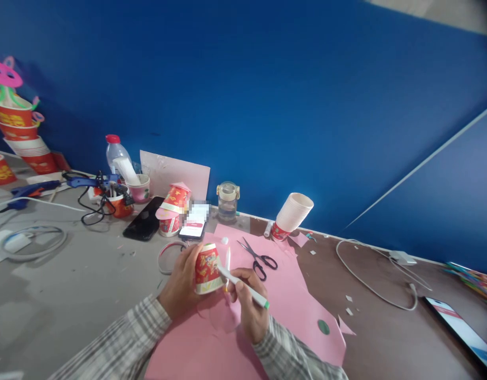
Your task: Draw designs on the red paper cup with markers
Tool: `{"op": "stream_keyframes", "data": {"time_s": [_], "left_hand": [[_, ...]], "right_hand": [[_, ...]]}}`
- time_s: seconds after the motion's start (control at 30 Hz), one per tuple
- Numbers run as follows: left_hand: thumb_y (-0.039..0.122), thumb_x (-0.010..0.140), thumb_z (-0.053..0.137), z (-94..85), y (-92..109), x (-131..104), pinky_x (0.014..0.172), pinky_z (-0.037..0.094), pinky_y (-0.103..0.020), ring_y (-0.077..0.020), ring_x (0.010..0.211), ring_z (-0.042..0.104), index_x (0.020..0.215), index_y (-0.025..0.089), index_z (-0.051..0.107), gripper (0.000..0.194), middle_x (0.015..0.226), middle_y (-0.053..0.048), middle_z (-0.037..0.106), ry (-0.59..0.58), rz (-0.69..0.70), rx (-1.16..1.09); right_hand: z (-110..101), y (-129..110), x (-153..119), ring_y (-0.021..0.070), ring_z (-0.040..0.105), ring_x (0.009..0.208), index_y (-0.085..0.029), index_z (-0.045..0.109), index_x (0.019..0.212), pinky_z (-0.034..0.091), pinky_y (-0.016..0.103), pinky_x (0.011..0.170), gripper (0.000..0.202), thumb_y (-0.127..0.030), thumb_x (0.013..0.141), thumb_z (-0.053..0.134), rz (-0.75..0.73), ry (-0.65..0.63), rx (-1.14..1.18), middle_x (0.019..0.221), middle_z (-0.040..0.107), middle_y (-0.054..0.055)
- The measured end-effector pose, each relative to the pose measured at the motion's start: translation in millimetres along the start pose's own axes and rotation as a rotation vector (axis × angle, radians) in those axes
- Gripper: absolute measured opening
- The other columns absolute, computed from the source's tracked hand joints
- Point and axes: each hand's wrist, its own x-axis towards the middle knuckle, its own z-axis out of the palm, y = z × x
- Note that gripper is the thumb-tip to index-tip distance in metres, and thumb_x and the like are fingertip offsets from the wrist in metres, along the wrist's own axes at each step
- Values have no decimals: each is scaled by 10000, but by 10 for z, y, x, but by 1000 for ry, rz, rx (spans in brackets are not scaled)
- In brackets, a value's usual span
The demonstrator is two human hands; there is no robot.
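My left hand (182, 279) is closed round the side of a red patterned paper cup (207, 266), which is tilted with its wide rim down. In my right hand (251, 303) is a white marker (247, 292) with a green end, gripped like a pen. Its tip points at the cup's right side; I cannot tell whether it touches. Another slim white stick-like thing (228, 257) shows just behind that hand. Both hands are above a large pink paper sheet (283, 316). Scissors with black handles (259, 258) lie spread on the sheet, beyond my right hand.
A leaning stack of paper cups (293, 214) stands by the blue wall. Left of it are a lidded jar (228, 200), a decorated cup figure (174, 206), a black phone (144, 219) and a glue gun (93, 182). A white cable (362, 282) and another phone (462, 332) lie right.
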Motion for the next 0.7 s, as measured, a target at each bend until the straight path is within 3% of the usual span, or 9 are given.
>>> {"op": "stream_keyframes", "data": {"time_s": [0.7], "left_hand": [[617, 526, 676, 3, 6, -4, 932, 414, -510, -323, 1126, 403, 1298, 189, 178, 1014, 1206, -139, 419, 9, -6, 13]], "right_hand": [[8, -9, 20, 142, 475, 359, -176, 653, 791, 415, 236, 357, 184, -298, 797, 516, 6, 4, -11, 515, 599, 5]]}}
